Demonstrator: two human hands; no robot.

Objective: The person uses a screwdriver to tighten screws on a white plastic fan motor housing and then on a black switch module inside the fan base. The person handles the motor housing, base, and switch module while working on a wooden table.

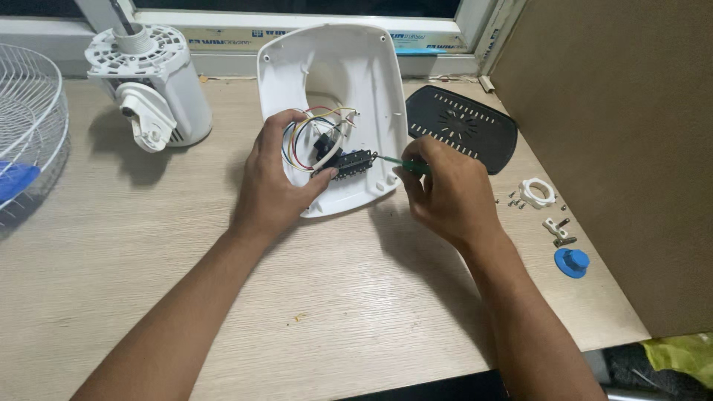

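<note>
Nearest the camera, our two forearms run up from the bottom edge over the light wood surface [148, 245]. Our left hand [271, 182], centre frame, has its grip curled round the lower edge of the white plastic housing [349, 89], thumb pressed against the black switch block [351, 163] inside it. Coloured wires [301, 137] (red, yellow, blue, white) loop from that block up into the shell. Our right hand [445, 193], just right of centre, has its grip pinched shut on a green-handled screwdriver [405, 165], w/ the thin shaft pointing left & the tip at the right end of the switch block.

Housing lies open side up, centre to upper centre, its far end near the window sill. Upper right of it lies a black vented plate [460, 137], flat. At right, near the brown board [616, 148]: a white ring nut [537, 191], a few small screws, a blue knob [571, 262]. Upper left: the white fan motor unit [152, 85], upright; at far left, a white wire grille [33, 126].
</note>
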